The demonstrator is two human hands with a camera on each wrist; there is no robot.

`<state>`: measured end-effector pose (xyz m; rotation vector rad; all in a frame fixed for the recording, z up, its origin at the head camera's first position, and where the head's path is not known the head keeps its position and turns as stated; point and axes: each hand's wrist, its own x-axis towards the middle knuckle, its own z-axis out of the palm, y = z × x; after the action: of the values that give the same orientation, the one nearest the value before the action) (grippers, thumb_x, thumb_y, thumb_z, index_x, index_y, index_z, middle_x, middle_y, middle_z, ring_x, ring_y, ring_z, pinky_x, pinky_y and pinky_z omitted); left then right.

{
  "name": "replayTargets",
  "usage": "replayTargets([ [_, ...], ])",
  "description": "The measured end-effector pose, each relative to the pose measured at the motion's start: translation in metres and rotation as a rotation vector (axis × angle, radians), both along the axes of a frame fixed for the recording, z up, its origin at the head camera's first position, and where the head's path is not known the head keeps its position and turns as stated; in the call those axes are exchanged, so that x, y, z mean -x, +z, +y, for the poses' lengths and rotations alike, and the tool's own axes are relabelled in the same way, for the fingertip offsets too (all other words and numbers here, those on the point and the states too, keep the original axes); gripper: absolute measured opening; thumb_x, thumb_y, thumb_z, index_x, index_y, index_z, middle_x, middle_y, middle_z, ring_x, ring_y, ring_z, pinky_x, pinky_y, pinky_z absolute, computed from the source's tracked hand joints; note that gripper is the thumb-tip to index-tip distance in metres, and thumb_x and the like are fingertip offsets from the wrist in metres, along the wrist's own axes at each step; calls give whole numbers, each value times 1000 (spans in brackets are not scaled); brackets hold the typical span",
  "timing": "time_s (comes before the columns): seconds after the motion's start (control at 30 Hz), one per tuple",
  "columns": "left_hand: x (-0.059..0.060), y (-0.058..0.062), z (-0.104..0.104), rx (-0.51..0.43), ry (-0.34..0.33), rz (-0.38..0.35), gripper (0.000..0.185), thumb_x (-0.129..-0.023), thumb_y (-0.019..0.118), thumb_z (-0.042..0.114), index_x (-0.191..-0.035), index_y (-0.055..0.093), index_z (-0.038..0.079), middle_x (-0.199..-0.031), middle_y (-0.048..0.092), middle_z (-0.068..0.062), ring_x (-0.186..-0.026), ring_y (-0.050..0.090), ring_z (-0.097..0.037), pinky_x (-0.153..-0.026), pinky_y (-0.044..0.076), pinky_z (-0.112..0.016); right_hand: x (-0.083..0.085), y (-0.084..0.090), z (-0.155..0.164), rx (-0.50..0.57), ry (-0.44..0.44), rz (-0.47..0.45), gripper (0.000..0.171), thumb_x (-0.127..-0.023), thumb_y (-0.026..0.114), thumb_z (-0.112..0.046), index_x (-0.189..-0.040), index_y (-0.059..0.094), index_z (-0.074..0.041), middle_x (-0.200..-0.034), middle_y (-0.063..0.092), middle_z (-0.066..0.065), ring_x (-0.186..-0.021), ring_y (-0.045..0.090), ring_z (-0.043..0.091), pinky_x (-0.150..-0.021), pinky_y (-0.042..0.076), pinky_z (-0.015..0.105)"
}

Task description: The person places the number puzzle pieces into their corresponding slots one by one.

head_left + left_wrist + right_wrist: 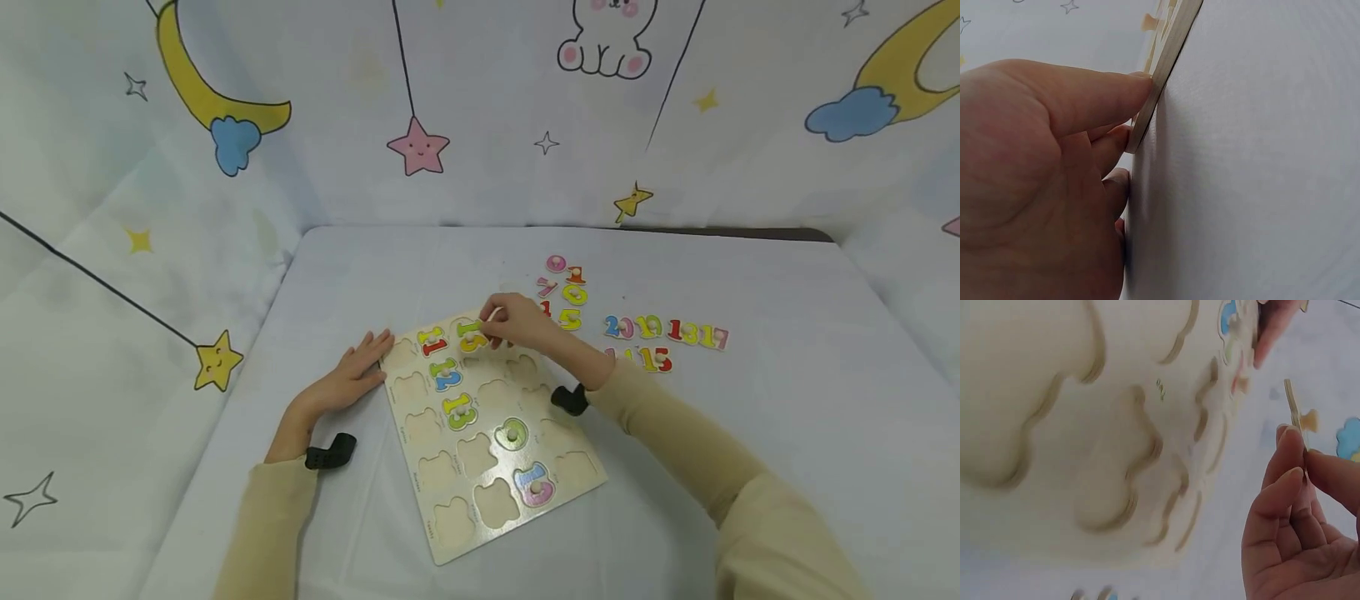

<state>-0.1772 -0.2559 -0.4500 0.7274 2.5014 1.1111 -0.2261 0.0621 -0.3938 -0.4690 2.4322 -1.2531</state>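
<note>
Head view: a wooden puzzle board (491,433) lies slanted on a table (787,433) under a pale cloth, both hands at its far end.
Left hand: the left hand (348,379) lies flat with fingers straight, its tips against the board's far left edge; in the left wrist view the thumb (1104,94) and fingertips press the thin edge (1163,75) of the board.
Right hand: the right hand (521,321) has fingers curled and pinches a yellow-green number piece (472,333) over the board's top row; in the right wrist view the thumb and forefinger (1285,481) grip the thin piece (1294,406) edge-on, just above the board.
Where the piece is: at the far end of the board, beside the seated 11; whether it rests in a hollow I cannot tell.
Readable numbers on the board: 11 (432,340), 12 (446,373), 13 (459,410); lower down sit a green round piece (512,433) and a pink-and-blue one (534,485), unreadable.
Loose pieces: a cluster (564,287) lies beyond the right hand, and a row reads 20 (618,327), 19, 13, 17, with 15 (656,358) just below.
Small print: marks beside the hollows are too small to read.
Edges and room: the board's near corner sits close to the table's near edge; bare cloth lies wide on the left, far side and far right.
Backdrop: a curtain with moons, stars and a bunny.
</note>
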Motion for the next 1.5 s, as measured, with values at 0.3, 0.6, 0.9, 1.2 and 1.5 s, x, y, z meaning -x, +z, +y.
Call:
replayTargets([
  [0.3, 1, -2, 2, 8, -7, -3, 59, -99, 46, 13, -148, 16, -3, -152, 9, -22, -138, -6, -37, -106, -8, -54, 13, -17, -78, -48, 36, -88, 10, -91, 62, -11, -95, 60, -2, -72, 66, 6, -62, 64, 18, -55, 52, 26],
  [0.6, 1, 1, -1, 11, 24, -37, 66, -99, 47, 11, -149, 6, -1, -153, 3, -21, -138, -8, -35, -107, -8, -51, 13, -22, -121, -161, 47, -34, 7, -91, 60, -11, -91, 60, -4, -66, 62, 4, -54, 59, 13, -50, 48, 20],
  [0.9, 2, -1, -1, 0, 13, -28, 66, -99, 47, 11, -149, 6, -1, -153, 3, -20, -138, -8, -34, -107, -9, -50, 10, -18, -129, -305, 69, 54, 8, -91, 61, -12, -93, 59, -4, -69, 60, 3, -54, 58, 11, -49, 46, 19],
  [1.2, 2, 0, 0, 11, 24, -32, 65, -98, 48, 10, -149, 9, -1, -153, 6, -20, -139, -7, -34, -107, -9, -50, 9, -21, -131, -360, 121, 126, 13, -91, 63, -17, -95, 57, -6, -78, 58, 2, -60, 56, 11, -53, 44, 19],
  [1.5, 2, -1, -1, 12, 27, -34, 64, -99, 47, 11, -149, 9, 1, -153, 6, -21, -139, -7, -33, -108, -9, -49, 6, -20, -134, -435, 156, 156, 14, -95, 57, -20, -101, 55, -7, -81, 57, 0, -66, 54, 13, -55, 42, 20],
])
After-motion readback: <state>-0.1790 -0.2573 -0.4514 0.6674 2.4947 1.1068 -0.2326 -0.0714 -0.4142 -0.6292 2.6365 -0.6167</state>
